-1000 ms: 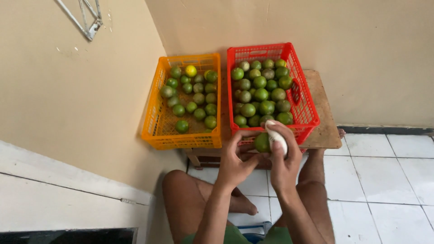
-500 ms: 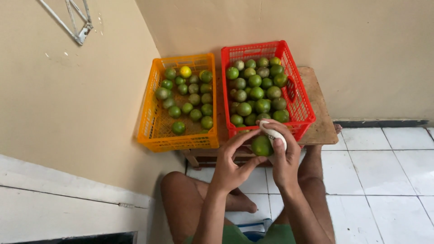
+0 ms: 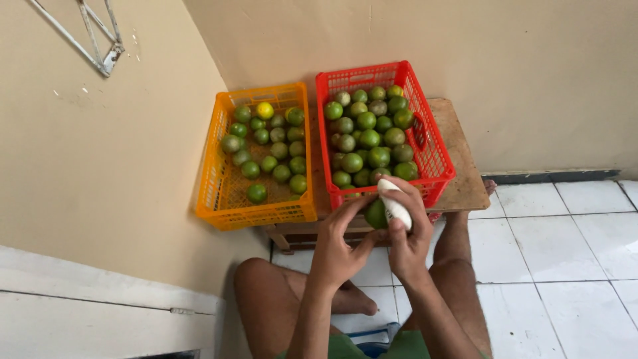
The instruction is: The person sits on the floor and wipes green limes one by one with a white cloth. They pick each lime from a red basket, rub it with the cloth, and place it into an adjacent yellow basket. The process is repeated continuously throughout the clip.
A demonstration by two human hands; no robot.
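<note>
Step in hand: wiping one green lime [image 3: 375,214], held just in front of the red crate [image 3: 435,156], near its front edge. The left hand [image 3: 339,242] has its grip closed around the lime; the right hand [image 3: 405,233] presses a white cloth [image 3: 395,206] on it. Next move, judged: turn the fruit. The orange crate [image 3: 219,193] sits left on the wooden surface [image 3: 465,179]. No labels visible.
</note>
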